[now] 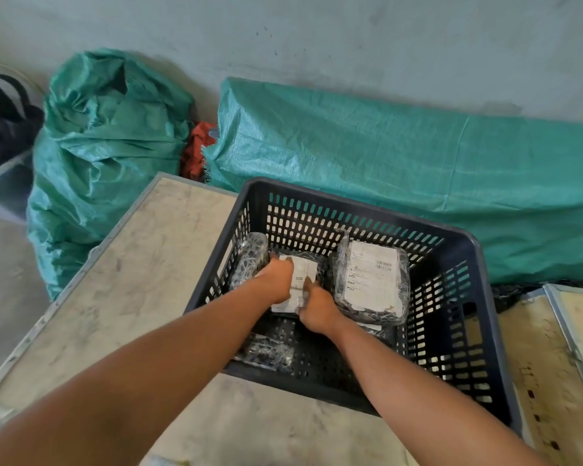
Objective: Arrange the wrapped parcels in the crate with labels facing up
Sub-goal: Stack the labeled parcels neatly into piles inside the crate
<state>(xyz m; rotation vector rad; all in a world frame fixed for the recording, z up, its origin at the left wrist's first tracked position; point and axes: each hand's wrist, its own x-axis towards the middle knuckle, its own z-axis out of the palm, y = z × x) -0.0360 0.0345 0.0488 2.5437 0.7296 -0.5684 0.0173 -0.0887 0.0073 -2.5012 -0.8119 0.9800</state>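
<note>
A: Your left hand and right hand both clasped the middle parcel, fingers curled over its edges, white label up, low in the black slatted crate.

B: And around it?

A: Just right of your hands, 1 bigger parcel lay with its label up. At the left wall, 1 parcel showed only dark wrap, and 1 more sat at the near edge, label unseen.

B: So roughly half done?

A: I'd judge so: 2 of the 4 visible parcels showed labels. The crate stood on a worn table.
</note>
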